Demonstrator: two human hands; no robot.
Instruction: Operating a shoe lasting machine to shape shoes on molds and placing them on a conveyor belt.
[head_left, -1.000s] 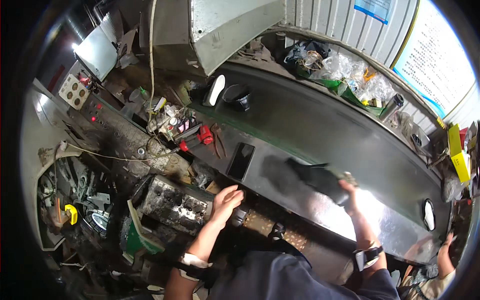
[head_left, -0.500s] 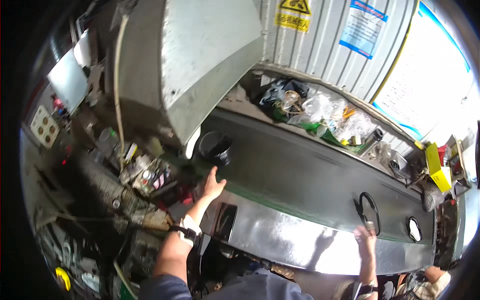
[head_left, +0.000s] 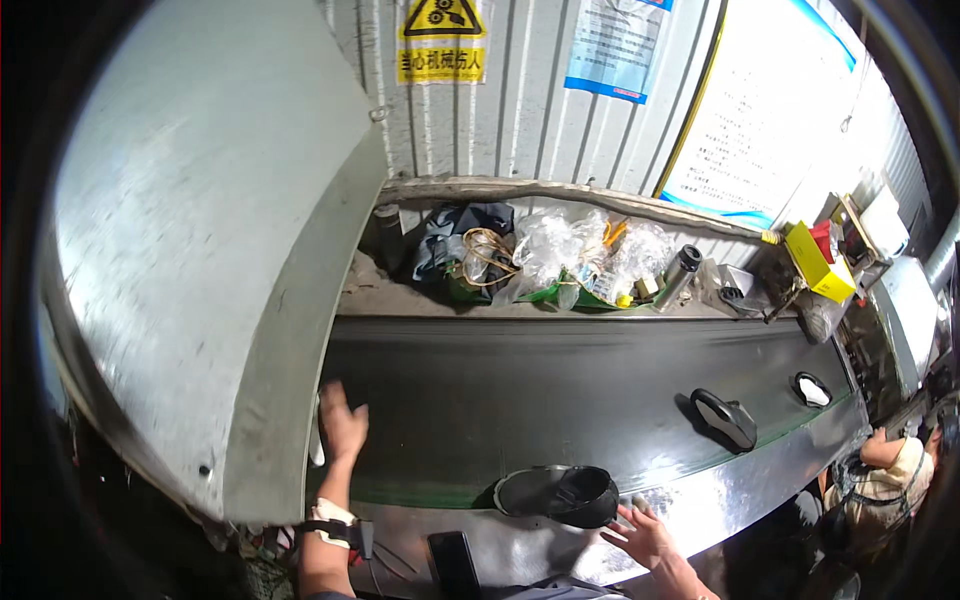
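My left hand [head_left: 343, 425] reaches over the left end of a dark conveyor belt [head_left: 450, 400], fingers stretched out and a little blurred. Beside it a narrow white thing [head_left: 317, 440] shows at the edge of a grey metal hood [head_left: 280, 390]; the rest is hidden. A black shoe [head_left: 540, 492] lies across the belt's near edge. At the right end of this shoe is my right hand [head_left: 645, 535], its fingers spread. I cannot tell whether they touch it. Farther right on the belt are another dark shoe [head_left: 725, 420] and a small black-and-white shoe [head_left: 812, 390].
A phone [head_left: 455, 565] lies on the shiny metal ledge [head_left: 700, 510] in front. Behind the belt, a shelf carries plastic bags [head_left: 560, 250] and a flask [head_left: 682, 275]. A yellow box [head_left: 820, 262] stands far right. Another person [head_left: 890, 470] sits at the right.
The view has turned. My right hand has left the shoe farther right and come to the near black shoe. My left hand has moved in beside the hood; the black shoe there has shifted right.
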